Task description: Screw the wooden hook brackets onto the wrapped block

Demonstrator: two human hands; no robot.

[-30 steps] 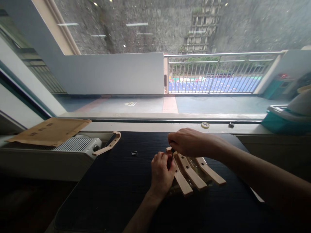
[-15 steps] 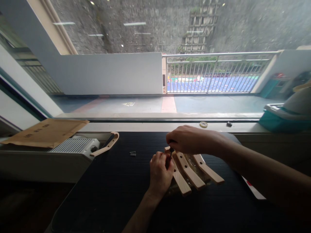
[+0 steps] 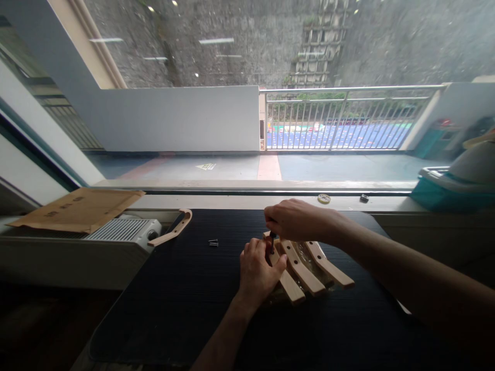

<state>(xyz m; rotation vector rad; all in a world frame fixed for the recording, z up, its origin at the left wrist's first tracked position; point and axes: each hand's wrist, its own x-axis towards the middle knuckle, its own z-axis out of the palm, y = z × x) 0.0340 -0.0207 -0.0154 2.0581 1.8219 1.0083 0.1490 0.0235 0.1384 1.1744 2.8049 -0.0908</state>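
Observation:
My right hand (image 3: 288,219) is closed round the top of a screwdriver (image 3: 273,235), whose dark shaft points down at the leftmost bent wooden piece (image 3: 291,288). Most of its handle is hidden in my fist. My left hand (image 3: 260,268) grips that same piece, thumb over its face and fingers curled at its left edge near the shaft. To its right lie a second wooden piece (image 3: 307,275) and a third wooden piece (image 3: 335,273), each with dark holes. Crinkled clear plastic (image 3: 305,252) shows beneath them. A few screws (image 3: 213,243) rest on the black table left of my hands.
Another bent wooden piece (image 3: 174,233) lies at the table's far left corner, beside a white vented unit (image 3: 126,230) with a brown envelope (image 3: 77,208) on it. On the windowsill are a tape roll (image 3: 324,199), a small dark object (image 3: 364,198) and a teal bin (image 3: 444,193).
My left thumb has shifted right, across the face of the leftmost wooden piece. The right hand stays on the screwdriver, its fingers slightly turned. The view has moved a little.

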